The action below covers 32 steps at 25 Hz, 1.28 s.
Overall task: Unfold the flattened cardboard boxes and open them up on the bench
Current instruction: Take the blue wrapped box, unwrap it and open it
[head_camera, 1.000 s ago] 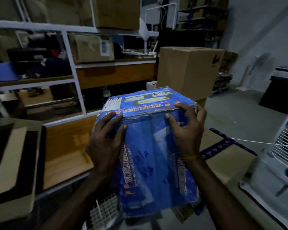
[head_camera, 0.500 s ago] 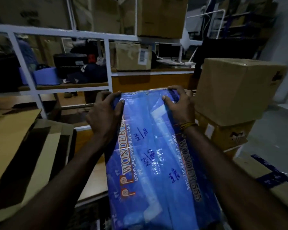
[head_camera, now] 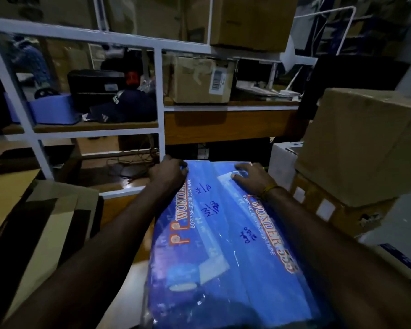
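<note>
Blue printed cardboard box (head_camera: 223,233), glossy and marked as adhesive tape packaging, lay lengthwise away from the person, its near end low in view and its far edge close to the white shelf frame (head_camera: 159,96). It appeared to rest on the wooden bench (head_camera: 126,210), though the contact underneath was hidden. Judged risk: the slick surface could let the box slide under a push, and its near end seemed to overhang the bench edge, so a shift of weight might tip it off toward the person. A second risk, also a judgement: pulling the far edge up unevenly could tear a flap rather than open the panel square. Flattened brown cardboard (head_camera: 33,222) lay just beside it on the left and stacked brown cartons (head_camera: 356,162) stood near on the right, leaving little room to swing panels out. Both forearms reached forward over the box. Left hand (head_camera: 167,173) was at the far left corner, fingers curled over the edge, grip clenched on the blue box. Right hand (head_camera: 252,175) lay farther right near the far edge, palm down, fingers spread flat on the top face; it pressed rather than clasped, grip released. Beyond, shelves held a labelled carton (head_camera: 199,79).
</note>
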Each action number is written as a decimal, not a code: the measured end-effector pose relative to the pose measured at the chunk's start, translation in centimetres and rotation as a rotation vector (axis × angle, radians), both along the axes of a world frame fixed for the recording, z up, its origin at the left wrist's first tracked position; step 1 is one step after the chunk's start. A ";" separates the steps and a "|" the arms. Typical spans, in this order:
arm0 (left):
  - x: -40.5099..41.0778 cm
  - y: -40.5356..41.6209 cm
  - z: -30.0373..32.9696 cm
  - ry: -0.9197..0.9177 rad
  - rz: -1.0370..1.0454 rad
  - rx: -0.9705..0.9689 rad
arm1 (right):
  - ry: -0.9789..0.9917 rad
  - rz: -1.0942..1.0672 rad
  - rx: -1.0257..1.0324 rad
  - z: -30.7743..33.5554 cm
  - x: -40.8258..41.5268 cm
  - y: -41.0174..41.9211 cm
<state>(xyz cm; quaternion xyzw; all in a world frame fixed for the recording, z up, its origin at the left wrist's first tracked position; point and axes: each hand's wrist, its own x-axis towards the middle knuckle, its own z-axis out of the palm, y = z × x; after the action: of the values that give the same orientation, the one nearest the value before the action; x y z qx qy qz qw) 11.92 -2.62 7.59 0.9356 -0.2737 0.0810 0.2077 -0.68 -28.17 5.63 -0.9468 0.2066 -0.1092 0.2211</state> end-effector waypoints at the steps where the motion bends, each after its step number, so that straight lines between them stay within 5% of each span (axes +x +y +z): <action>1: 0.2 -0.2 -0.5 0.036 0.009 0.037 | 0.032 0.025 -0.011 -0.3 0.5 -0.3; 12: -7.3 2.9 -0.3 0.095 0.012 0.219 | 0.196 0.135 -0.074 0.6 -2.6 1.6; 25: -25.7 7.6 1.5 0.076 0.076 0.385 | 0.257 0.297 -0.166 1.1 -19.2 9.5; 32: -28.4 8.4 2.2 0.132 0.128 0.472 | 0.326 0.422 -0.150 0.8 -24.6 12.1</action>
<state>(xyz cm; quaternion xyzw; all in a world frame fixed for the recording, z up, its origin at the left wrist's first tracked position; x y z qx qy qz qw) -16.50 5.78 9.81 0.9769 -0.2110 -0.0336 -0.0045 -25.28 -16.11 6.39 -0.9877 0.0291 0.0779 0.1321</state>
